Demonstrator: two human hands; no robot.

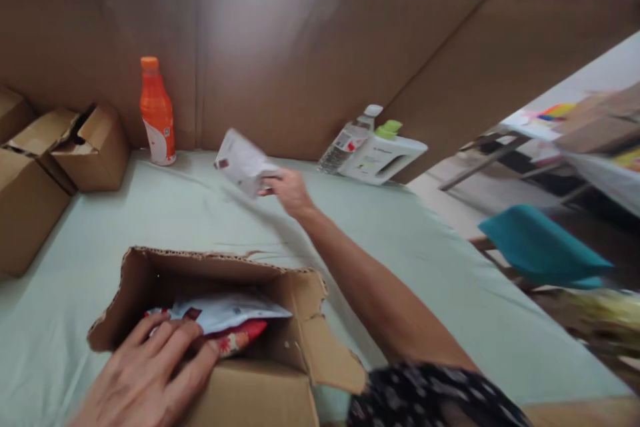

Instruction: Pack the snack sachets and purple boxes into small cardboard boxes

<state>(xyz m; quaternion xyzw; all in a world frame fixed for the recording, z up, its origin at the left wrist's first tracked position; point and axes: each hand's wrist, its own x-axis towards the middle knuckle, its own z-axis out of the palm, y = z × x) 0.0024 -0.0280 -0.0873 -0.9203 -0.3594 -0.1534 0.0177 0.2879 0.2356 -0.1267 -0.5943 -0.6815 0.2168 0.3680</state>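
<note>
My right hand (290,192) reaches out over the table, fingers closed on the near end of a flat white packet (243,159) with a small dark mark. That packet is held up off the cloth, slightly blurred. Close to me stands an open cardboard box (260,390) with torn edges. Inside it lie a pale white-blue packet (235,308) and a red patterned packet (243,337). My left hand (150,370) rests over the box's near left side, fingers spread and reaching in onto the packets. Its fingertips partly cover them.
An orange bottle (159,117) stands at the back left, beside several small cardboard boxes (100,160). At the back right, a clear bottle (347,143) and a white jug with a green cap (385,157) are against the cardboard wall (280,60). A teal chair (543,243) is beyond the right edge.
</note>
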